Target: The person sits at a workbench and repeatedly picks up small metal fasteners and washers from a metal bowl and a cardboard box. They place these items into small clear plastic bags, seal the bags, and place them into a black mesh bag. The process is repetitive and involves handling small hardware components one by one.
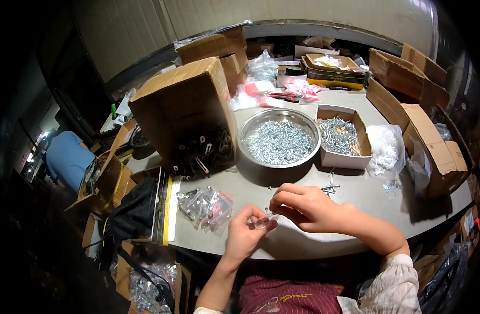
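My left hand [245, 233] pinches a small clear plastic bag [263, 222] above the near part of the grey table. Right beside it, my right hand [305, 206] has its fingers pressed together at the bag's upper edge; what they hold is too small to make out. Beyond my hands stands a round metal bowl [316, 152] full of small silver screws [279, 142]. To its right, a white box [345, 159] holds longer screws [337, 133]. A few long screws [330, 188] lie loose near my right hand. Several filled zip bags [206, 208] lie left of my left hand.
A tipped cardboard box [172, 86] with dark metal parts [201, 152] opens toward me. On the right are a bag of white plugs [385, 149] and open cartons [433, 141]. Red-handled pliers [284, 97] lie at the back. A person in blue [67, 159] is far left.
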The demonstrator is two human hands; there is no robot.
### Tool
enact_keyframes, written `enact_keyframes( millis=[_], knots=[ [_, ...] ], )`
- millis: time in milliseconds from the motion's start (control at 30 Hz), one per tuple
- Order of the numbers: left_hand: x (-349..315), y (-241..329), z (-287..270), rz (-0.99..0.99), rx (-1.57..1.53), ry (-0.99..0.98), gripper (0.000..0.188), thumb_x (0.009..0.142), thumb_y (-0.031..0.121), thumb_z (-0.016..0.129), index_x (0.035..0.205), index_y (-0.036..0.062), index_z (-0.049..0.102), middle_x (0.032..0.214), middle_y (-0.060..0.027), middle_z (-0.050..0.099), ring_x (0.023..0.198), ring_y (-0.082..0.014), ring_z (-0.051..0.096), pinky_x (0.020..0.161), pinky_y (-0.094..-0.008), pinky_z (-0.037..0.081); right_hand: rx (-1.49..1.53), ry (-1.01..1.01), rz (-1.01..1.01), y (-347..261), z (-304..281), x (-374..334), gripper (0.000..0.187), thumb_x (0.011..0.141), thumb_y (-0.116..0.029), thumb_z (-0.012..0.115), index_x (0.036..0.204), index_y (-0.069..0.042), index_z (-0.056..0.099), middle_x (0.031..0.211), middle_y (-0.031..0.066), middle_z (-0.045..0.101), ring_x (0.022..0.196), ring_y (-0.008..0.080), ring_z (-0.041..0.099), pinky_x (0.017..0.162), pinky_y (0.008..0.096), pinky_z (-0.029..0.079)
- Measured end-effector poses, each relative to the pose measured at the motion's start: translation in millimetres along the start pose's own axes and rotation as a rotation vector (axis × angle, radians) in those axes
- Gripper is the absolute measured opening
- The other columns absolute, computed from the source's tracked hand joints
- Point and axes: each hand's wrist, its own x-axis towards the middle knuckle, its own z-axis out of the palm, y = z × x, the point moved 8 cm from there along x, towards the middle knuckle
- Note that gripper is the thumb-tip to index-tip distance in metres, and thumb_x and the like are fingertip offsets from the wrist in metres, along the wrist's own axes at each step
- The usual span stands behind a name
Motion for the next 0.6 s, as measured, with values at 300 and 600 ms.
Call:
enact_keyframes(
  millis=[300,600],
  knots=[
    [4,8,27,-0.054,-0.261,-0.051,0.024,0.092,0.001,0.078,0.110,0.0010,0.064,0.096,0.0003,0.060,0.082,-0.0062,0.062,0.070,-0.0214,0.052,-0.059,0.000,-0.042,-11,-8,1,0.025,0.086,0.003,0.073,0.110,-0.003,0.067,0.105,0.0102,0.068,0.086,0.0320,0.069,0.070,0.0391,0.056],
    [2,14,38,0.037,-0.048,-0.067,0.030,0.087,-0.004,0.078,0.114,0.0018,0.068,0.106,-0.0017,0.058,0.092,-0.0083,0.063,0.080,-0.0227,0.055,-0.382,0.003,0.344,27,-92,-20,0.020,0.091,-0.002,0.072,0.110,-0.001,0.068,0.104,0.0124,0.067,0.089,0.0308,0.070,0.078,0.0398,0.057]
  ],
)
